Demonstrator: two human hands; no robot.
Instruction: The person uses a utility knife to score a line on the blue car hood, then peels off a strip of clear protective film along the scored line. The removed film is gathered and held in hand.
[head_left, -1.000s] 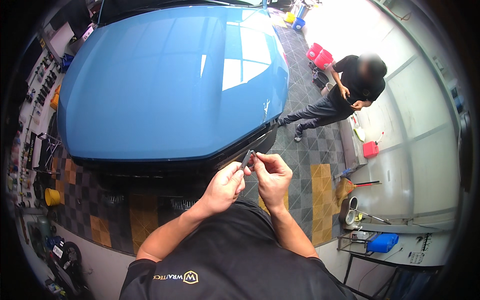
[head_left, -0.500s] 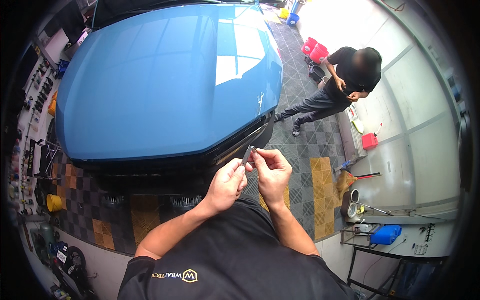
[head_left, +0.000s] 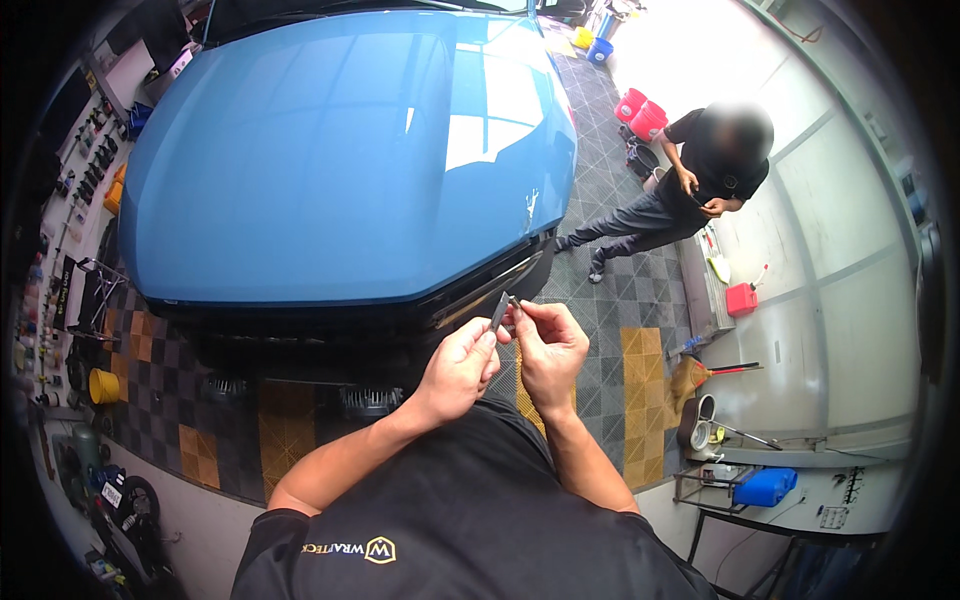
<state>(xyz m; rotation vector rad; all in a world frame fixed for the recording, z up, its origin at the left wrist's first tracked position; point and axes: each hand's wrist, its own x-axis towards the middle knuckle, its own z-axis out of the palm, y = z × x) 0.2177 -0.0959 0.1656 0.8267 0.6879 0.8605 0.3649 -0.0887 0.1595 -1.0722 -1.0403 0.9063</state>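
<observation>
My left hand (head_left: 462, 372) is closed around a slim dark cutter knife (head_left: 499, 312), its slanted tip pointing up and away from me. Thumb and fingertips of my right hand (head_left: 551, 350) pinch a small dark piece (head_left: 515, 301) right beside that tip. Whether the piece touches the blade is too small to tell. Both hands are close together in front of my chest. Beyond them stands a vehicle with a blue hood (head_left: 290, 170) and a dark front end.
Another person (head_left: 725, 150) in dark clothes stands to the right of the vehicle, hands together. Red buckets (head_left: 648, 119), a red canister (head_left: 741, 299) and a broom (head_left: 690, 380) are along the right side. A blue container (head_left: 765, 487) sits on a rack. Shelves line the left wall.
The view has shifted slightly, so the vehicle and the other person appear a little further right. My hands stay together, with the knife tip and the small piece still side by side.
</observation>
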